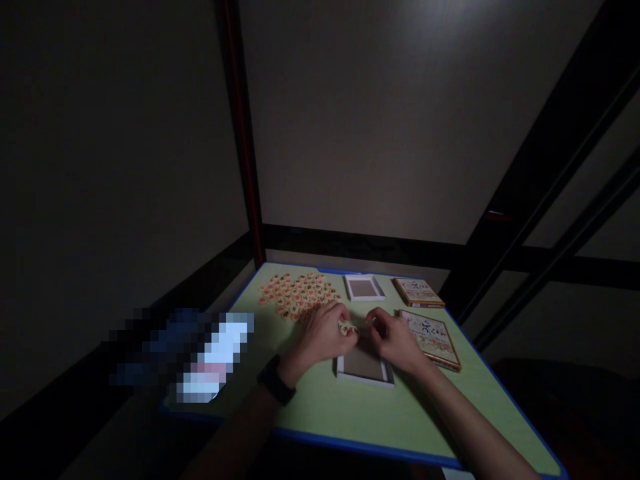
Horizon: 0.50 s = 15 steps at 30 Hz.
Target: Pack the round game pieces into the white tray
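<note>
Head cam, facing fwd/down, table (325, 410) close by; wall (370, 133) beyond

Probably a room in a home, though the dimness leaves some doubt — plain walls (375, 147) meet at a dark reddish post (245, 133). A blue-edged green table (320, 410) bears small round pieces (295, 293) and printed boxes (435, 340) — like a tabletop game.

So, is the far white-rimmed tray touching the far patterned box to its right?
Apart. The head view shows a strip of green tabletop between the far white-rimmed tray and the far patterned box.
</note>
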{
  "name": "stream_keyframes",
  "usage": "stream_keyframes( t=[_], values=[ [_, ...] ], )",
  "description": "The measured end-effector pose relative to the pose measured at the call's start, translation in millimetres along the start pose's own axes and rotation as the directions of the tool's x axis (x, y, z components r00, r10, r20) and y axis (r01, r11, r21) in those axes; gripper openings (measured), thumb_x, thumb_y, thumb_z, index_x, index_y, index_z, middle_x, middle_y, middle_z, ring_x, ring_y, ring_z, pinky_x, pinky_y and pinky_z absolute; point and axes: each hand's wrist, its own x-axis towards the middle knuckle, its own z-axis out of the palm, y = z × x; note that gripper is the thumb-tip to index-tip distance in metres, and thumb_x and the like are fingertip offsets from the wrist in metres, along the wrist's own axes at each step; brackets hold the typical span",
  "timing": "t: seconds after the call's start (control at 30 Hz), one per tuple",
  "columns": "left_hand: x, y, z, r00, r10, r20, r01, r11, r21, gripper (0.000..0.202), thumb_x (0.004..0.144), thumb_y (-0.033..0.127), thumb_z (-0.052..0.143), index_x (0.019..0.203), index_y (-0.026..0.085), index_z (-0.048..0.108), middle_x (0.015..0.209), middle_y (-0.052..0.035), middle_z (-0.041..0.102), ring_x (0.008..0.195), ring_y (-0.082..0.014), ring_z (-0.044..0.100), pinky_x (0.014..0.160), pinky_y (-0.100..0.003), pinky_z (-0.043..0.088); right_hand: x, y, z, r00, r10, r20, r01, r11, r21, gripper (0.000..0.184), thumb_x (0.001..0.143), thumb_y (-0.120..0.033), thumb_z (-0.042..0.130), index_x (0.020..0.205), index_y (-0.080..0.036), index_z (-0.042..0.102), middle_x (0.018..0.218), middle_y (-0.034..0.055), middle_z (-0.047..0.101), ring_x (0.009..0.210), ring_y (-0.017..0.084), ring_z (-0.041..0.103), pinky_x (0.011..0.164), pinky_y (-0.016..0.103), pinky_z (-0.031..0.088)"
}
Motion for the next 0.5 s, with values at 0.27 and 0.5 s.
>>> stream_keyframes(
  t=[0.27, 0.5],
  values=[
    [-34.0, 55.3, 29.6, 0.674, 0.659, 0.333, -0.696, 0.718, -0.012, 0.011, 0.072, 0.029, 0.061, 0.064, 0.024, 0.064, 0.060, -0.0073, 0.064, 0.063, -0.0235, 0.062, 0.062, -0.040, 0.050, 2.8, 6.7, 1.8, 0.993, 0.025, -0.111, -0.029, 0.999, -0.038, 0.016, 0.080, -0.025, 0.044, 0.087, -0.020, 0.058, 0.052, -0.0029, 0.057, 0.046, 0.016, 0.052, 0.049, 0.025, 0.036],
    [-42.4, 72.2, 71.6, 0.352, 0.775, 0.524, -0.827, 0.520, -0.214, 0.041, 0.084, 0.023, 0.060, 0.047, 0.022, 0.043, 0.053, -0.0008, 0.064, 0.052, -0.0136, 0.061, 0.039, -0.026, 0.033, 3.4, 17.2, 2.7, 0.993, 0.006, -0.121, -0.015, 0.997, -0.069, 0.021, 0.085, -0.029, 0.043, 0.089, -0.020, 0.062, 0.057, -0.0013, 0.062, 0.048, 0.017, 0.056, 0.054, 0.026, 0.041]
  ],
)
